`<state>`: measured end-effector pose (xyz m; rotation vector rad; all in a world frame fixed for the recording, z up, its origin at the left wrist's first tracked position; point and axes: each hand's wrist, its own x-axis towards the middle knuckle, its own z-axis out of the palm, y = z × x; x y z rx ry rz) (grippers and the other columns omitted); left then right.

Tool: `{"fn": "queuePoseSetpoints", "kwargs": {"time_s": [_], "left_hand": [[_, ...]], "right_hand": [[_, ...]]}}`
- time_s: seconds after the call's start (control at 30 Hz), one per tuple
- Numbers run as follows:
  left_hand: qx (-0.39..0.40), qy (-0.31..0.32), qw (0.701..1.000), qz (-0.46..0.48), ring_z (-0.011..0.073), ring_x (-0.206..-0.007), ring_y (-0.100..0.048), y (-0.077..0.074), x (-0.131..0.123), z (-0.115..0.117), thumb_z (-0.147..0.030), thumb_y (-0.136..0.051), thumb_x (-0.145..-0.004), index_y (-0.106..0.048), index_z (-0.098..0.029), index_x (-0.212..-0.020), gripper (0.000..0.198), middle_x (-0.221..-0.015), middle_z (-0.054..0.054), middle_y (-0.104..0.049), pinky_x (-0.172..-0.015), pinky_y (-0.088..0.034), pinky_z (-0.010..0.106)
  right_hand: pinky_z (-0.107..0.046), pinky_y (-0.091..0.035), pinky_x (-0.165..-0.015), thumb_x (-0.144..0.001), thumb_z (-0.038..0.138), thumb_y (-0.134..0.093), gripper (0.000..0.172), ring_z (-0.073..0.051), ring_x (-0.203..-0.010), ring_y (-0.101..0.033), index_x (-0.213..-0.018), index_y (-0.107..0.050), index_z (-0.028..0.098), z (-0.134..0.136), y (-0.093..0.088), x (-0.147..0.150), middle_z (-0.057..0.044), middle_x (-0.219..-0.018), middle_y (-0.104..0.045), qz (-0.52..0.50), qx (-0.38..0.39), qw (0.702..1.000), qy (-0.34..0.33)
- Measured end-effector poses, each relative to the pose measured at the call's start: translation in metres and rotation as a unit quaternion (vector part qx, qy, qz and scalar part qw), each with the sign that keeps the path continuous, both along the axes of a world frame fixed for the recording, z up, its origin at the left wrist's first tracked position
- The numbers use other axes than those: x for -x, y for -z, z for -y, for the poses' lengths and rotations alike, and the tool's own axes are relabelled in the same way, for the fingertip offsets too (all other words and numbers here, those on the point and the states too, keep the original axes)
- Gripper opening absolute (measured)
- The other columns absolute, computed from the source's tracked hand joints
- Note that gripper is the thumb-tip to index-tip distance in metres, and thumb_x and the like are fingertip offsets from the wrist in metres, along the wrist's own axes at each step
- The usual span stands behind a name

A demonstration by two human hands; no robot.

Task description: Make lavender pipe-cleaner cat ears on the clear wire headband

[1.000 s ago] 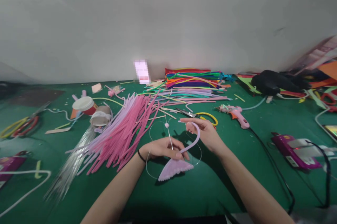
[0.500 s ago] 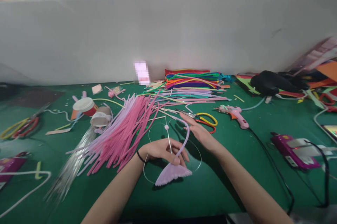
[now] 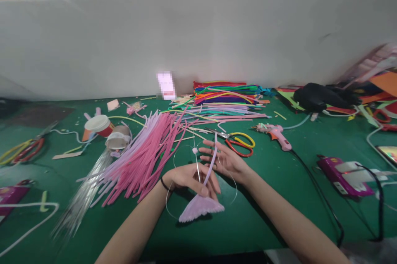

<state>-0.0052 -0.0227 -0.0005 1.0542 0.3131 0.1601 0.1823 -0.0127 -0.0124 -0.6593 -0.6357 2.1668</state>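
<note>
My left hand [image 3: 190, 176] is closed, thumb and fingers pinching the narrow top of a lilac fan-shaped pipe-cleaner piece [image 3: 201, 209] with a scalloped lower edge. From that pinch a lilac pipe-cleaner stem [image 3: 212, 164] rises, nearly straight. A thin pale wire [image 3: 197, 169] with a small lilac ball [image 3: 194, 151] also runs up from there, and clear loops curve out on both sides. My right hand [image 3: 231, 161] is behind the stem with its fingers spread, palm toward it. Whether a fingertip touches the stem I cannot tell.
Pink and lilac pipe cleaners [image 3: 145, 156] lie left, beside clear strands [image 3: 82, 198] and a lidded cup [image 3: 99, 125]. Scissors [image 3: 242, 142] and a pink glue gun [image 3: 277, 135] lie right, near a purple power strip [image 3: 344, 177]. Coloured bundles [image 3: 226, 94] sit before a grey partition [image 3: 198, 41].
The stem's top, bent over to the left before, now stands straighter. My right hand has shifted left and its fingers have spread. My left hand keeps its pinch.
</note>
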Motion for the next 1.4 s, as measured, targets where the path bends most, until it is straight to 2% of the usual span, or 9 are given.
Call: {"fn": "queuePoseSetpoints", "kwargs": {"time_s": [0.13,0.27,0.37,0.5,0.63,0.77,1.0,1.17,1.4], "left_hand": [[0.008,-0.017,1.0,-0.004,0.0198,-0.079,-0.069,-0.002,0.001,0.0,-0.033,-0.08,-0.066,-0.069,-0.01,-0.096,0.038,-0.089,0.012,-0.074,-0.071,-0.053,0.027],[0.008,-0.035,0.999,-0.017,0.0192,-0.076,-0.068,-0.003,0.001,0.001,-0.03,-0.081,-0.065,-0.07,-0.01,-0.093,0.036,-0.087,0.012,-0.074,-0.067,-0.052,0.025],[0.0,-0.143,0.99,-0.004,0.0172,-0.069,-0.067,-0.002,-0.001,0.0,-0.029,-0.082,-0.062,-0.071,-0.01,-0.085,0.031,-0.08,0.01,-0.073,-0.062,-0.05,0.023],[0.019,-0.332,0.942,0.033,0.0106,-0.056,-0.06,-0.002,-0.002,-0.006,-0.029,-0.083,-0.06,-0.07,-0.011,-0.079,0.029,-0.07,0.004,-0.067,-0.054,-0.045,0.018],[0.025,-0.382,0.923,0.019,0.0074,-0.051,-0.058,0.0,0.003,-0.014,-0.026,-0.081,-0.063,-0.069,-0.011,-0.081,0.026,-0.068,0.002,-0.065,-0.049,-0.041,0.016],[0.022,-0.443,0.896,0.028,0.0072,-0.053,-0.059,0.001,0.005,-0.019,-0.022,-0.081,-0.063,-0.067,-0.013,-0.081,0.024,-0.07,0.0,-0.066,-0.05,-0.042,0.016],[0.024,-0.448,0.894,0.019,0.0099,-0.059,-0.062,0.001,0.003,-0.021,-0.02,-0.081,-0.063,-0.066,-0.013,-0.087,0.029,-0.079,0.002,-0.069,-0.056,-0.045,0.019],[0.008,-0.423,0.906,0.024,0.0082,-0.058,-0.06,0.006,0.004,-0.02,-0.021,-0.079,-0.068,-0.066,-0.013,-0.085,0.023,-0.075,0.001,-0.066,-0.057,-0.043,0.018],[0.05,-0.458,0.886,0.046,0.0111,-0.066,-0.062,0.017,-0.001,-0.025,-0.036,-0.071,-0.077,-0.068,-0.011,-0.085,0.026,-0.078,0.004,-0.067,-0.061,-0.046,0.019]], "right_hand": [[-0.028,-0.053,-0.067,-0.083,0.04,-0.064,0.022,-0.015,-0.078,-0.066,-0.097,-0.062,0.023,-0.005,0.003,-0.001,-0.002,-0.093,-0.069,-0.051,0.102,0.991,0.062],[-0.024,-0.052,-0.057,-0.082,0.025,-0.066,0.008,-0.014,-0.068,-0.065,-0.087,-0.062,0.02,-0.01,0.007,-0.004,-0.002,-0.083,-0.069,-0.049,0.13,0.984,0.108],[-0.022,-0.052,-0.053,-0.084,0.024,-0.063,0.007,-0.012,-0.064,-0.064,-0.084,-0.061,0.018,-0.013,0.007,-0.006,-0.002,-0.077,-0.068,-0.069,0.133,0.982,0.114],[-0.019,-0.054,-0.053,-0.089,0.022,-0.057,0.007,-0.012,-0.062,-0.066,-0.085,-0.06,0.017,-0.017,0.003,-0.011,-0.002,-0.072,-0.069,-0.067,0.112,0.976,0.174],[-0.02,-0.057,-0.058,-0.087,0.018,-0.059,0.005,-0.014,-0.071,-0.069,-0.084,-0.061,0.016,-0.019,-0.004,-0.016,-0.005,-0.08,-0.072,-0.03,0.055,0.965,0.254],[-0.018,-0.057,-0.06,-0.079,0.023,-0.069,0.01,-0.011,-0.067,-0.067,-0.083,-0.063,0.016,-0.017,-0.007,-0.017,-0.002,-0.078,-0.071,-0.033,0.032,0.963,0.266],[-0.019,-0.054,-0.062,-0.071,0.026,-0.077,0.023,-0.009,-0.068,-0.063,-0.089,-0.065,0.02,-0.004,-0.007,-0.006,0.003,-0.079,-0.067,0.03,-0.026,0.979,0.202],[-0.024,-0.053,-0.072,-0.068,0.02,-0.078,0.035,-0.011,-0.079,-0.064,-0.093,-0.055,0.025,0.007,-0.005,0.007,0.002,-0.099,-0.068,0.048,-0.102,0.981,0.155],[-0.028,-0.051,-0.078,-0.07,0.02,-0.077,0.041,-0.014,-0.082,-0.068,-0.087,-0.041,0.026,0.008,-0.003,0.011,0.001,-0.095,-0.072,0.086,-0.185,0.954,0.219]]}}
